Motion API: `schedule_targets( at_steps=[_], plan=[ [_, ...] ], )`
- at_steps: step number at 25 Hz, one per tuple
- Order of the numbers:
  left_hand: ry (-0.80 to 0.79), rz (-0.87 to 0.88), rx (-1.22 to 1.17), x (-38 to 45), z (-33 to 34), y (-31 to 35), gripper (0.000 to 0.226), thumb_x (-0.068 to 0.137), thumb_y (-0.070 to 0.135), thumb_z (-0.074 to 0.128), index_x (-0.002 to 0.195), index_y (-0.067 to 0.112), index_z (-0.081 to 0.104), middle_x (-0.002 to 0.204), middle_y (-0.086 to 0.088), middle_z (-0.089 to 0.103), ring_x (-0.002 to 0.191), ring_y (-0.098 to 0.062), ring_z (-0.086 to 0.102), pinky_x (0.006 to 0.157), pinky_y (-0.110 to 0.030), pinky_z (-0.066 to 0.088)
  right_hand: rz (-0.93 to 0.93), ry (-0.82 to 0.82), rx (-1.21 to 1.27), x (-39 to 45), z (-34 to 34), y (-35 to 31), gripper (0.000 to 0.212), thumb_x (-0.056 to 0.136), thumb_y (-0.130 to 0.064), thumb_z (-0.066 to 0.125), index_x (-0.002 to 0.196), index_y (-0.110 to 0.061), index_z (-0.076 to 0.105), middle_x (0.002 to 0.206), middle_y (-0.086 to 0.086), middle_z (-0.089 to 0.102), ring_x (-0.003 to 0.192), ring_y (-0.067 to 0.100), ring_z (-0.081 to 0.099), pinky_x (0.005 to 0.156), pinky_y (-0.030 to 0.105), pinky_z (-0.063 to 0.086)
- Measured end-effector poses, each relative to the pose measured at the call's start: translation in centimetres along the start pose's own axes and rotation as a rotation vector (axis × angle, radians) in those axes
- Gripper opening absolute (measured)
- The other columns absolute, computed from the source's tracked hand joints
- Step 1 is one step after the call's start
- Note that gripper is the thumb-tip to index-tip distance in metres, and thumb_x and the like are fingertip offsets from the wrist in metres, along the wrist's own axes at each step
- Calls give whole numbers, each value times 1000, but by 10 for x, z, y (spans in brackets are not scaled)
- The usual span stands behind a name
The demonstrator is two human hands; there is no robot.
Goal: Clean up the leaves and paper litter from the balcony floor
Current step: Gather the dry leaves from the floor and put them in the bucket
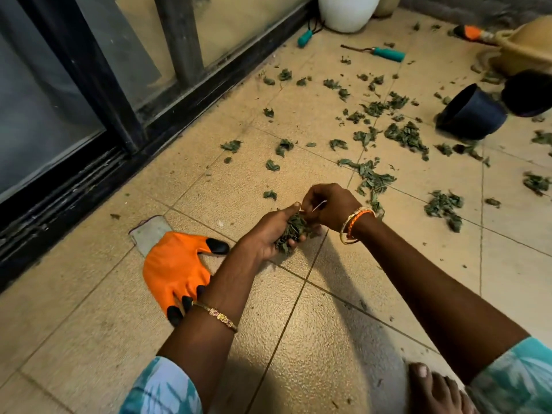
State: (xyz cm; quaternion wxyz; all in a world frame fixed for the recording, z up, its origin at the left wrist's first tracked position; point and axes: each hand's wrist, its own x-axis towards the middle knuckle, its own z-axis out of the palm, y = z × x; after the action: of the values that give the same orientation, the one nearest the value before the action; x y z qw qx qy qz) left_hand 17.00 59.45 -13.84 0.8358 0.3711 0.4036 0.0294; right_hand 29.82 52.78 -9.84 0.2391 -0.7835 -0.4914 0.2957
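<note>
Balcony clean-up, early stage. The left hand is cupped palm-up, its fingers curled round a small bunch of gathered leaves — the only litter collected so far, as far as the view shows. The right hand meets it from the other side, fingertips pinched at the top of the same bunch, with a thin pale sliver between them; whether that is a stem or a scrap of paper cannot be told.

Most of the work appears to remain. Scattered leaves lie across the tiled floor beyond the hands, thickening toward the far right, where a larger clump sits just beside an overturned dark pot and another heap lies further right. The tiles nearest the person look largely free of leaves, bar a few specks. No paper litter can be made out with certainty.

Relative to the grip, the gathered bunch rests inside the left palm and under the right fingertips; the nearest loose leaves lie just beyond the right hand, the rest well apart from both.

Also shown — an orange glove lying flat on the floor beside the left forearm, and a teal-handled tool near a white pot.
</note>
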Motion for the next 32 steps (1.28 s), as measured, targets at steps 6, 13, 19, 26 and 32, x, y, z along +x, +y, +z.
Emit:
schedule_targets(
  at_steps=[6,13,19,26,32],
  plan=[
    [225,37,23,-2,-19,-2,24,98,25,46,78,13,53,58,-1,52,45,-10,40,33,-18,28,-89,123,48,7,-8,17,17,88,-11,61,104,-14,67,103,4,69,94,13,63,83,23,45],
    [350,64,-84,-10,-31,-1,21,90,20,52,72,13,45,54,0,47,35,-9,40,31,-14,25,-184,36,-344,-24,48,57,17,84,-14,64,100,-9,68,119,13,56,108,32,50,88,33,42],
    [342,-21,-122,-16,-24,-18,26,96,23,46,75,10,52,56,-3,56,39,-10,48,27,-15,27,-357,94,-361,-31,62,55,18,69,9,59,80,-1,69,81,16,64,79,34,60,64,29,43],
    [409,16,-24,-10,-19,-38,25,98,26,50,88,9,65,61,1,58,47,-10,47,31,-16,30,-39,2,-25,-3,42,46,32,73,1,63,100,-11,50,84,18,65,73,31,63,59,30,46],
    [190,54,62,-11,3,-30,43,100,48,37,102,12,61,70,-2,60,45,-5,47,32,-14,34,23,-48,498,-5,27,23,30,74,2,73,91,-14,53,67,1,65,58,10,66,55,22,55]
  ],
)
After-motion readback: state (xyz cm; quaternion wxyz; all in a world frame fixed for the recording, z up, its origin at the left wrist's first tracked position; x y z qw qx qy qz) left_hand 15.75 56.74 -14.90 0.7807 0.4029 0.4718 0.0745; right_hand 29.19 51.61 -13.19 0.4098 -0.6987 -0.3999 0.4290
